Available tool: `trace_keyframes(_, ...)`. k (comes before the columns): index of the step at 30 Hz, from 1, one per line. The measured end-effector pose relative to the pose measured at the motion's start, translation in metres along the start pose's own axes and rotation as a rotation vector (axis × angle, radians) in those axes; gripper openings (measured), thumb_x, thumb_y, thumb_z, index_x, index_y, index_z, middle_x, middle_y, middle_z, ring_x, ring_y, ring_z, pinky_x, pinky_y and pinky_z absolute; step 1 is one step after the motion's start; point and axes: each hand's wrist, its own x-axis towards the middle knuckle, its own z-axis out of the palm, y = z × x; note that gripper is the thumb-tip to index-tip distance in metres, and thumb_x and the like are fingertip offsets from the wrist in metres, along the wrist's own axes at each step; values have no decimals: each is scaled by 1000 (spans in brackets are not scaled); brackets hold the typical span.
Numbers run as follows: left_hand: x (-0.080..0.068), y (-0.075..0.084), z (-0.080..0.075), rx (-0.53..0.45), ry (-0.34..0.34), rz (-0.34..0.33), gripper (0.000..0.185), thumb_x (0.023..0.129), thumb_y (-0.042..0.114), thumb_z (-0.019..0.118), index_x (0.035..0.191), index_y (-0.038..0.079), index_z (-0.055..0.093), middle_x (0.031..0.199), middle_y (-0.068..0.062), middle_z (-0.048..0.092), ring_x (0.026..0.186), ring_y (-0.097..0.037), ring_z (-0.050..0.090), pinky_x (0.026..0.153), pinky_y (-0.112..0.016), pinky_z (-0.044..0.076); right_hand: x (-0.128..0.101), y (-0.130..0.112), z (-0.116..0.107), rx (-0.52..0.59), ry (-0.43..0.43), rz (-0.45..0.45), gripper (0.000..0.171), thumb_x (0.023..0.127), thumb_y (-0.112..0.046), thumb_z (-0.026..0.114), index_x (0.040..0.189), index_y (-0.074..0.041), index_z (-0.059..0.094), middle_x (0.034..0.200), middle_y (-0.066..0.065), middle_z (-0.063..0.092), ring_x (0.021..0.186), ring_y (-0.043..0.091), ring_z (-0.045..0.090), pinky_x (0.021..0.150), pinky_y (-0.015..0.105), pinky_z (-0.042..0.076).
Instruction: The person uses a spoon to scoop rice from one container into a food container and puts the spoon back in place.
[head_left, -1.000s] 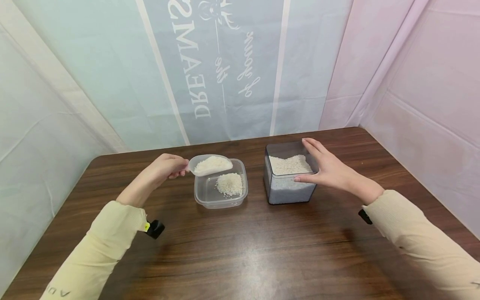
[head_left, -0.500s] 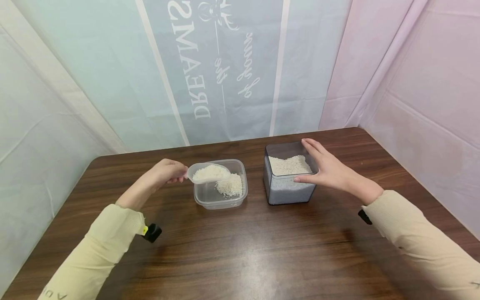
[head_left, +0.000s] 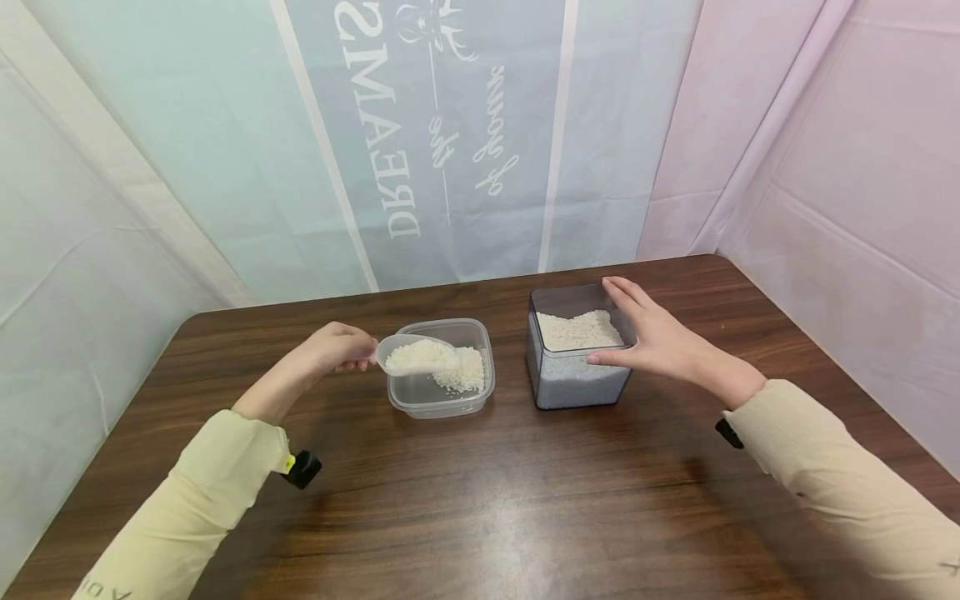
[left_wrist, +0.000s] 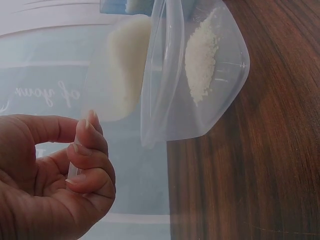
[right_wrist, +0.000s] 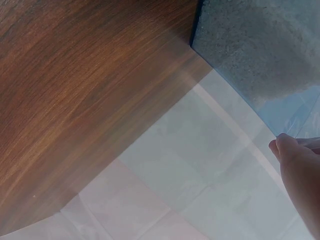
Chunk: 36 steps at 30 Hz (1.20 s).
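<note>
While the left hand [head_left: 330, 350] pinches the short handle of the clear scoop [head_left: 416, 356], fingers [left_wrist: 87, 150] curled tight on it, the bowl of the scoop hangs over the left part of the shallow clear tub [head_left: 442, 371], just left of frame centre in the head view. I note the scoop is heaped with rice and sits roughly level; I see no grains falling. A small mound of rice [head_left: 465, 371] already lies on the tub floor, toward its right side.

The right hand [head_left: 656, 337], right of centre, rests against the square dark-walled container [head_left: 573, 358], thumb on the near face and straight fingers along the far-right rim. These fingers are apart and relaxed, bracing rather than gripping. The container is roughly two-thirds full of rice.

My judgement on doing this step well: I would keep the scoop lip inside the tub rim before any tilt, then roll the wrist slowly so the load slides off the front lip rather than the side. The scoop is low over the tub, which should limit bounce. Main risk: grains skipping over the low wall onto the brown tabletop [head_left: 487, 500]. The tub is light and unheld, so I would avoid knocking its rim.
</note>
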Motion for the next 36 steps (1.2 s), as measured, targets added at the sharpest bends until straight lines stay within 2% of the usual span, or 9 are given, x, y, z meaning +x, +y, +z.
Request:
trace_keyframes(11,2,1,5,45,2,-16,22,88,13,47,81,-3,61,61,2,52,53,-6,40,52,-21,36,0,0,1,0,12,18,103,71,-45,74,144,-2,16,147,14,17,131,32,24,101,50,26)
trace_keyframes(19,3,4,6,63,-3,-22,23,88,12,46,85,-5,60,62,1,52,53,-7,39,52,-21,37,0,-1,1,-1,10,8,103,71,-45,73,144,-1,15,147,14,17,131,33,25,100,51,26)
trace_keyframes(26,2,9,8,96,1,-37,24,88,12,47,89,-7,61,65,-1,55,61,-11,47,56,-22,40,-1,-1,0,6,4,-10,102,73,-45,72,144,0,15,147,15,17,131,34,25,99,52,26)
trace_keyframes(36,4,8,10,163,14,-32,24,89,14,47,86,-4,63,63,1,54,61,-11,48,55,-22,39,-1,0,1,5,9,-3,102,72,-45,73,144,-1,15,147,14,17,131,33,25,99,52,26)
